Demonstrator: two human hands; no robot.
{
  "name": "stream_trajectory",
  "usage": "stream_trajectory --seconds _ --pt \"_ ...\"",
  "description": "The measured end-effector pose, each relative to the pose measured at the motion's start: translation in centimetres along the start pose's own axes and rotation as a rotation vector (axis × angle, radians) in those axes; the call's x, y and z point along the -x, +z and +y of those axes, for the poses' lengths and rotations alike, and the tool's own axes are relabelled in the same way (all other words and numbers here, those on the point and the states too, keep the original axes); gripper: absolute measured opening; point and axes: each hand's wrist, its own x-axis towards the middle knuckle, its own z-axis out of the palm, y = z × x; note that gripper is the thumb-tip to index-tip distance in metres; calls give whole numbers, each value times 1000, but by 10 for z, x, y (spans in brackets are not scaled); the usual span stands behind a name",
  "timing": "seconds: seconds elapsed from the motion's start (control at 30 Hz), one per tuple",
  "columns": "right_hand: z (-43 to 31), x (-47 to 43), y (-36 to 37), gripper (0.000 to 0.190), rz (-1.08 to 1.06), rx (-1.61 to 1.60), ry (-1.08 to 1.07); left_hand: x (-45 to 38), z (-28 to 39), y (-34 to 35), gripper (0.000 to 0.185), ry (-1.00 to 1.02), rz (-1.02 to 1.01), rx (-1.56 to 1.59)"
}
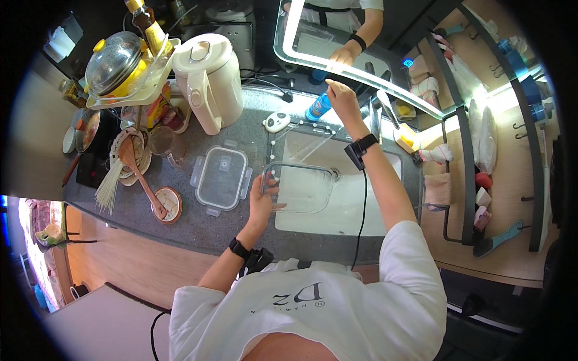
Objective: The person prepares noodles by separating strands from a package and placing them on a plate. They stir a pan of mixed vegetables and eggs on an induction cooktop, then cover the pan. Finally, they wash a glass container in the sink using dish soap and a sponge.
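Observation:
My left hand (pixel 262 198) grips the left end of a clear glass food container (pixel 299 208), which is held over the white sink (pixel 338 221). My right hand (pixel 343 100) is raised at the back of the sink, by the top of a blue bottle (pixel 319 107); its fingers are bent, and whether they touch the bottle is not clear. A clear lid with locking flaps (pixel 222 178) lies on the grey counter, left of my left hand. At the sink's back left corner sits a panda-face item (pixel 276 122).
A cream electric kettle (pixel 207 83) stands at the back left, near a dish rack (pixel 131 101). A wooden spoon (pixel 137 169) rests across a small plate (pixel 174 198). The faucet (pixel 375 118) and a yellow sponge (pixel 406 137) are right of the bottle. A lit mirror (pixel 361 76) hangs behind.

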Motion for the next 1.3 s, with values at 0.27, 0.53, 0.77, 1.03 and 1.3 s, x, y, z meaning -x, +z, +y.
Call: stream_trajectory --seconds 0.27,0.53,0.77,1.03,1.3 --pt "-7 0 -8 15 -6 4 146 2 3 2 63 11 6 -13" --pt "-5 -1 -10 12 34 -47 123 3 3 -2 63 16 18 -22" --pt "15 1 -35 15 -30 112 1 5 1 -3 62 11 16 -36" --pt "25 22 -30 18 -6 69 85 -2 -6 2 61 -62 -18 12" --pt "23 18 -39 18 -150 335 214 -2 -6 6 59 -71 -24 -19"
